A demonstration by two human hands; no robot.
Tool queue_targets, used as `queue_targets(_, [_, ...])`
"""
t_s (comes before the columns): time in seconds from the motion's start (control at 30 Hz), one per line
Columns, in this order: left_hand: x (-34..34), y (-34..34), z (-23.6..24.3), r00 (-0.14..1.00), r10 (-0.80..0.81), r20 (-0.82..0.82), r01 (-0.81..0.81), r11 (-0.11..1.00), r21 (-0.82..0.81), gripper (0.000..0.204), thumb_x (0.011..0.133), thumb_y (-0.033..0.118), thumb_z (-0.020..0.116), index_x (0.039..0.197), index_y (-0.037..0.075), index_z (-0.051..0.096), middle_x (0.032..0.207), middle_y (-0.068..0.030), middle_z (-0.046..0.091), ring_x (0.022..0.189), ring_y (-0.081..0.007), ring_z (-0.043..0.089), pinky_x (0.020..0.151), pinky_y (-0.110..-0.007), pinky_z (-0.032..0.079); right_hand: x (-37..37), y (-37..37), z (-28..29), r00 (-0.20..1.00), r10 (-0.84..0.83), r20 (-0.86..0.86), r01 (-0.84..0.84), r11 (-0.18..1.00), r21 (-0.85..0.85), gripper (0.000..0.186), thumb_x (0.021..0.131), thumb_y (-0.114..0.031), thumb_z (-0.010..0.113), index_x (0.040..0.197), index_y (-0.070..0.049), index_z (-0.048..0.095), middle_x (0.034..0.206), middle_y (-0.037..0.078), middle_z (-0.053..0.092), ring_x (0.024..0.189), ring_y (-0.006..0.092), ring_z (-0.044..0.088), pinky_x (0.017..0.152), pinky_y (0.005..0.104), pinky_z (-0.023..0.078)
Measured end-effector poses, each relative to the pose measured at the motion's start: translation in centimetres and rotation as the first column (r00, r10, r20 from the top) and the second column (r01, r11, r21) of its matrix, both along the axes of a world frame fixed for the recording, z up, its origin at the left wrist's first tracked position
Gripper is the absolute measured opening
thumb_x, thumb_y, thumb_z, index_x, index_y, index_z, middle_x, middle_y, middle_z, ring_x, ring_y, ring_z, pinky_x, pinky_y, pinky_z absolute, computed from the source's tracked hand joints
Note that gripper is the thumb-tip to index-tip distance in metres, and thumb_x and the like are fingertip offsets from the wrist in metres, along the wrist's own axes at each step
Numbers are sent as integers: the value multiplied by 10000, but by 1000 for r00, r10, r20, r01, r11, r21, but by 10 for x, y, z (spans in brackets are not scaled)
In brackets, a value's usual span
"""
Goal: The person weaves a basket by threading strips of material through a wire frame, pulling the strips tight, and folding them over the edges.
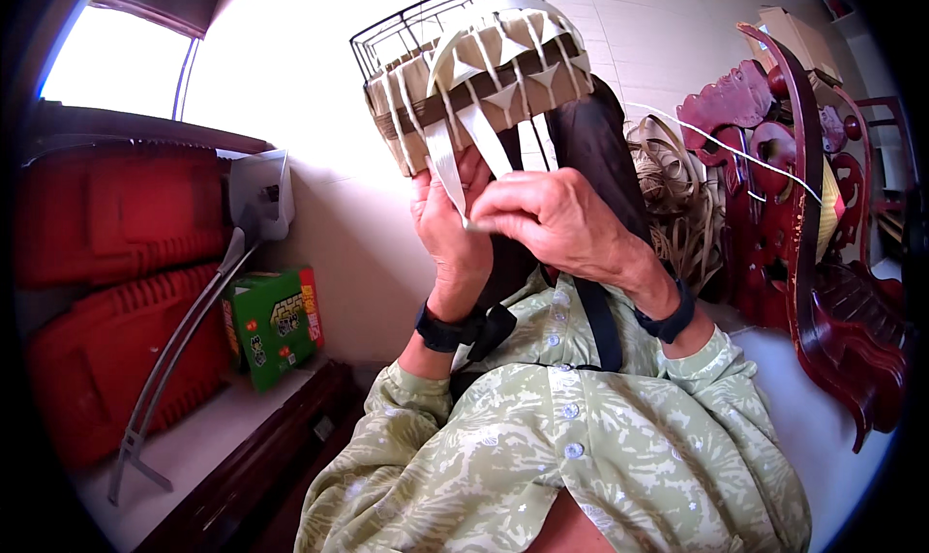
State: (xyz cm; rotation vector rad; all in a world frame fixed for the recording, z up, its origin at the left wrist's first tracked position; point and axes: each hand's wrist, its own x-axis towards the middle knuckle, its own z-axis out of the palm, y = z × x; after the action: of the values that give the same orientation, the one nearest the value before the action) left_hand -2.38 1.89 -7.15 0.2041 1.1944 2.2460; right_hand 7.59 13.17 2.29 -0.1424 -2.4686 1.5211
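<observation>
Here, both hands pinch pale flat strips [455, 171] hanging from a half-woven basket [484, 69].
Left hand [447, 229] and right hand [552, 219] are closed on the strips; these look light, springy and crease-prone, best held near the weave.

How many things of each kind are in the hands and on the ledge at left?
Woven basket on wire frame: 1
Pale strip, pinched by left hand and right hand: 1
Green box: 1
Red crates: 2
Total: 5
</observation>
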Motion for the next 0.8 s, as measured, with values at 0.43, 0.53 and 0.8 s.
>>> queue_targets(0.43, [-7,0,15,968,116,223,-143,984,111,306,1071,172,491,1309,-19,518,1251,-184,636,1182,-327,637,1034,-477,527,96,41,67,842,478,-250,-536,688,-489,223,760,-171,875,859,-6,763,851,163,717,688,249,701,566,319,538])
queue_targets(0.53, [-1,-1,27,962,117,246,-159,975,158,335,1075,173,481,1354,-11,484,1309,-178,611,1200,-340,622,1064,-503,498,155,59,59,973,31,-230,-200,617,-761,214,682,-84,912,737,40,746,878,220,724,658,228,700,539,299,545])
queue_targets(0.8, [1,8,25,972,53,231,-87,987,138,386,1074,233,496,1324,-60,465,1281,-200,613,1159,-338,644,1060,-511,505,236,57,77,660,-401,-636,-477,430,-766,220,668,-21,883,630,-27,666,607,106,670,377,141,555,393,237,461])
